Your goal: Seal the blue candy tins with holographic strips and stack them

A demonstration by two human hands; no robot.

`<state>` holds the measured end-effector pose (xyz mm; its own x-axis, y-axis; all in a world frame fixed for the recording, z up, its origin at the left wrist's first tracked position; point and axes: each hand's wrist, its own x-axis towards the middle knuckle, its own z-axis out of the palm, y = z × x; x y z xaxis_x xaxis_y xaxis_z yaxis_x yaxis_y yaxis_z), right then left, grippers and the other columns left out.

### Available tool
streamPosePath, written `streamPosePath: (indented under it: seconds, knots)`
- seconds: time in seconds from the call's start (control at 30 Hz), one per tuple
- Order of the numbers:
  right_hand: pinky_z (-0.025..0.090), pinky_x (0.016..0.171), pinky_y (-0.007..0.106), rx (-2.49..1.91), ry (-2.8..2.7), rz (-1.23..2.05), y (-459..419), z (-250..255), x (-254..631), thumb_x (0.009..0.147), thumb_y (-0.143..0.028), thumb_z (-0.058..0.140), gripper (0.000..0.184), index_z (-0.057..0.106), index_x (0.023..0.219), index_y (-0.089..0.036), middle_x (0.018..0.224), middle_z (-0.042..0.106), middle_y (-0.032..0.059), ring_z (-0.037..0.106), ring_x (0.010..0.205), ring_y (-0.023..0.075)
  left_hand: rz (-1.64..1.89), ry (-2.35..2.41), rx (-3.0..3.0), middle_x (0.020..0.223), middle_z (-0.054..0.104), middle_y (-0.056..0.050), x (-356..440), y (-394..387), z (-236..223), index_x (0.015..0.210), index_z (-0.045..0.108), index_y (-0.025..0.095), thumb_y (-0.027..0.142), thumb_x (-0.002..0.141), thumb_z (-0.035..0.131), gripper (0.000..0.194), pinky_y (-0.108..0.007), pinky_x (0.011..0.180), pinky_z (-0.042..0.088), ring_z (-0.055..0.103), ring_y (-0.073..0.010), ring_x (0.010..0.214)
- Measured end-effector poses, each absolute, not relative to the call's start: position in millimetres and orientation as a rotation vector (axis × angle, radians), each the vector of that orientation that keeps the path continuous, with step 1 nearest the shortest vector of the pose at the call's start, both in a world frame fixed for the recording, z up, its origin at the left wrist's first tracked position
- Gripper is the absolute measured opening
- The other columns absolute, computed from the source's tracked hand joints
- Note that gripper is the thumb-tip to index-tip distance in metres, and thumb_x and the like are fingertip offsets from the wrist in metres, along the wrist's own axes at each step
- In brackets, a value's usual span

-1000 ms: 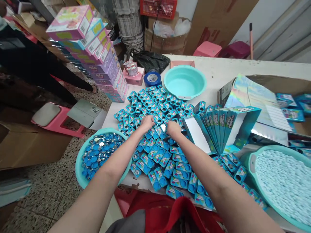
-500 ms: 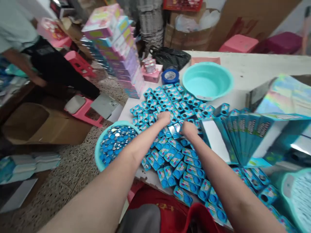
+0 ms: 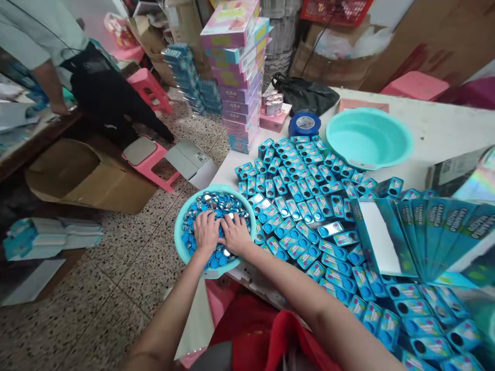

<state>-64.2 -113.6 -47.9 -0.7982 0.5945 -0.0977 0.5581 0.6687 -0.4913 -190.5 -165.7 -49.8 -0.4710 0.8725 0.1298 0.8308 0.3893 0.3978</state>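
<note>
Both of my hands reach into a turquoise basin [image 3: 178, 232] heaped with small round blue and silver discs [image 3: 218, 256]. My left hand [image 3: 206, 232] lies palm down on the discs, fingers spread and pointing away from me. Beside it, my right hand [image 3: 235, 235] rests the same way, its fingers apart and its thumb close to the left hand. Whatever lies under the palms is hidden. To the right, rows of small blue printed boxes [image 3: 296, 237] with round holes cover much of the table; several show a blue or silver disc in the hole.
Another turquoise basin [image 3: 369, 135] stands behind the boxes. Flat printed display cartons [image 3: 386, 237] lean at the right. Pink and purple boxes [image 3: 242, 93] are stacked at the table's far left corner, near blue tape [image 3: 304, 123]. A co-worker [image 3: 96, 77] stands at the far left.
My hands have moved left and nearer, from the boxes in the middle of the table into the disc basin. Their fingers, curled before, are now spread. The view has shifted left.
</note>
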Motion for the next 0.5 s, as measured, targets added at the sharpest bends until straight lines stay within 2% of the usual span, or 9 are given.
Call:
streamPosePath:
  seconds: [0.07, 0.23, 0.33, 0.4, 0.5]
  knots:
    - [0.035, 0.094, 0.052, -1.006, -2.853, 0.737, -118.3, -55.3, -69.4, 0.089, -0.049, 0.047, 0.052, 0.047, 0.13, -0.016, 0.138, 0.044, 0.0176, 0.039, 0.122, 0.036, 0.601, 2.554, 1.546, 0.118, 0.059, -0.013, -189.0, -164.4, -55.9, 0.103, 0.062, 0.02, 0.032, 0.087, 0.052, 0.022, -0.043, 0.098, 0.034, 0.047, -0.0308, 0.114]
    - [0.043, 0.083, 0.039, -1.038, -2.869, 0.746, -109.4, -57.8, -67.0, 0.095, -0.042, 0.037, 0.036, 0.057, 0.113, -0.019, 0.119, 0.055, 0.0143, 0.046, 0.11, 0.0288, 0.63, 2.374, 1.611, 0.093, 0.063, -0.011, -196.4, -157.7, -60.6, 0.087, 0.064, 0.02, 0.025, 0.09, 0.045, 0.019, -0.04, 0.093, 0.038, 0.053, -0.0267, 0.098]
    - [0.044, 0.079, 0.032, -1.174, -2.658, 1.015, -99.2, -57.3, -68.2, 0.095, -0.039, 0.04, 0.029, 0.059, 0.104, -0.019, 0.115, 0.055, 0.0117, 0.049, 0.106, 0.0238, 0.729, 2.322, 1.524, 0.088, 0.062, -0.009, -201.9, -154.3, -54.9, 0.08, 0.063, 0.02, 0.024, 0.088, 0.046, 0.018, -0.036, 0.088, 0.04, 0.055, -0.0242, 0.092]
    - [0.044, 0.077, 0.027, -1.355, -2.233, 1.339, -91.9, -56.8, -68.5, 0.093, -0.036, 0.047, 0.022, 0.06, 0.094, -0.018, 0.109, 0.056, 0.0088, 0.052, 0.1, 0.0197, 0.898, 2.313, 1.342, 0.084, 0.061, -0.006, -202.8, -152.0, -48.0, 0.077, 0.061, 0.021, 0.026, 0.085, 0.051, 0.014, -0.032, 0.083, 0.041, 0.056, -0.0212, 0.087]
    - [0.044, 0.063, 0.021, -1.473, -1.599, 1.686, -81.7, -53.1, -66.8, 0.093, -0.038, 0.045, 0.027, 0.055, 0.08, -0.017, 0.082, 0.054, 0.0023, 0.053, 0.077, 0.0133, 1.223, 2.128, 0.832, 0.069, 0.056, 0.0, -199.6, -148.3, -35.3, 0.075, 0.057, 0.02, 0.032, 0.079, 0.057, 0.013, -0.024, 0.063, 0.041, 0.054, -0.014, 0.068]
